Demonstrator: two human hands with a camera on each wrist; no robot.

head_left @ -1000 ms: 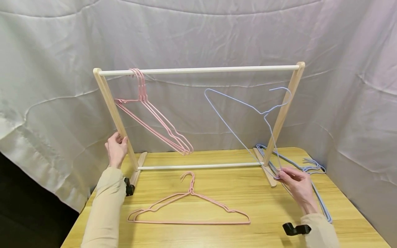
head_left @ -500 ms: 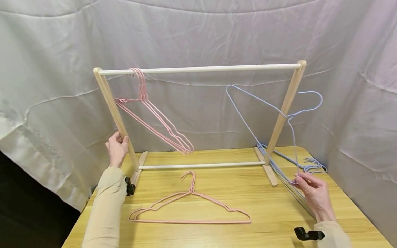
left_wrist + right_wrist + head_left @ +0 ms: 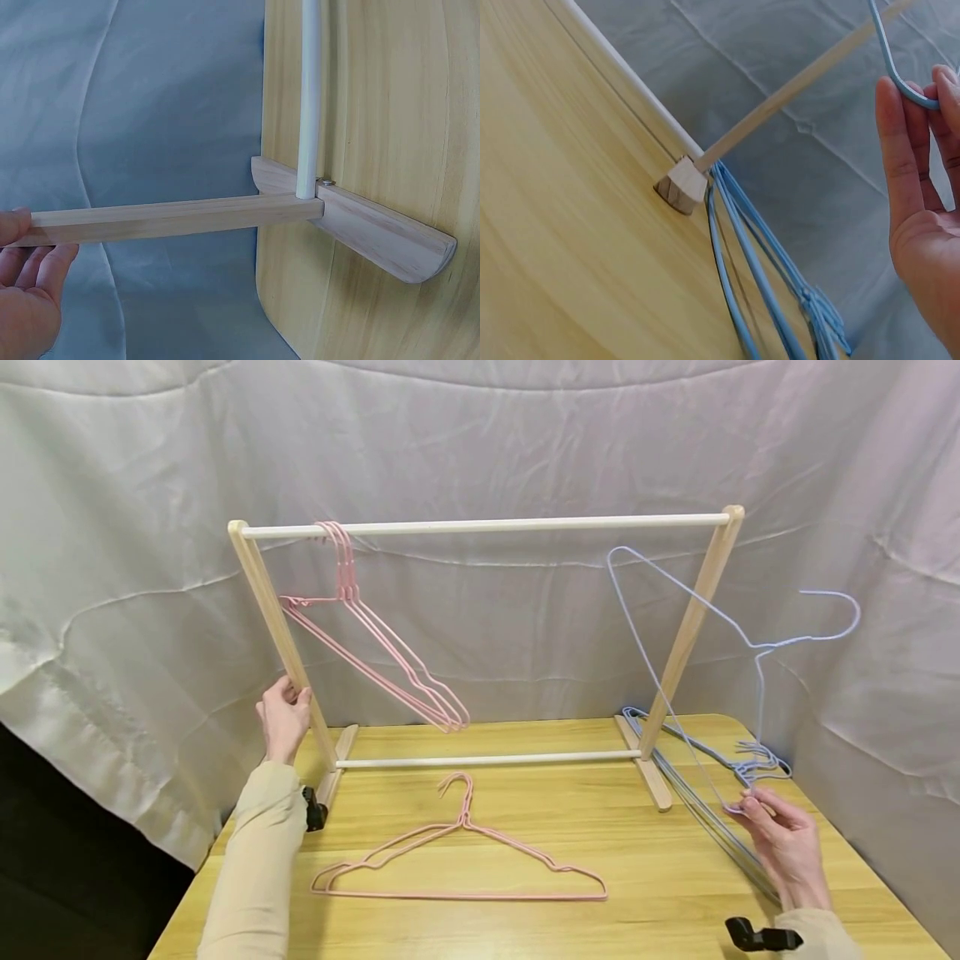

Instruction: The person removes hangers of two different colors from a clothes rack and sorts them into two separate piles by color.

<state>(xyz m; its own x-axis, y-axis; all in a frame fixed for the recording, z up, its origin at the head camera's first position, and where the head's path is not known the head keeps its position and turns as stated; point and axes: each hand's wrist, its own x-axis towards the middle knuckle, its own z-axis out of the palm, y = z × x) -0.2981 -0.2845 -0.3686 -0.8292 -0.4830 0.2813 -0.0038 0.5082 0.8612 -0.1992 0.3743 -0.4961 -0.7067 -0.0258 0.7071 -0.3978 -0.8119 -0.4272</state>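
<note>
My left hand (image 3: 283, 718) grips the left wooden post (image 3: 272, 610) of a small clothes rack, thumb on one side and fingers on the other in the left wrist view. At the right, my right hand (image 3: 791, 843) pinches a blue wire hanger (image 3: 678, 581) by one lower corner. That hanger is tilted up in the air, its hook pointing right, outside the right post (image 3: 693, 627). Several pink hangers (image 3: 405, 660) hang from the left end of the white top rail (image 3: 487, 526). On the table in front of the rack lie pink hangers (image 3: 465, 897), overlapping.
Several blue hangers (image 3: 765, 262) lie in a bundle on the table (image 3: 420, 935), by the rack's right foot (image 3: 652, 785). A white lower bar (image 3: 480, 761) joins the two feet. Grey cloth (image 3: 480, 443) hangs behind and at the sides.
My right hand has carried the blue hanger to the right and slightly down, so its hook is now past the right post. My left hand stays on the left post.
</note>
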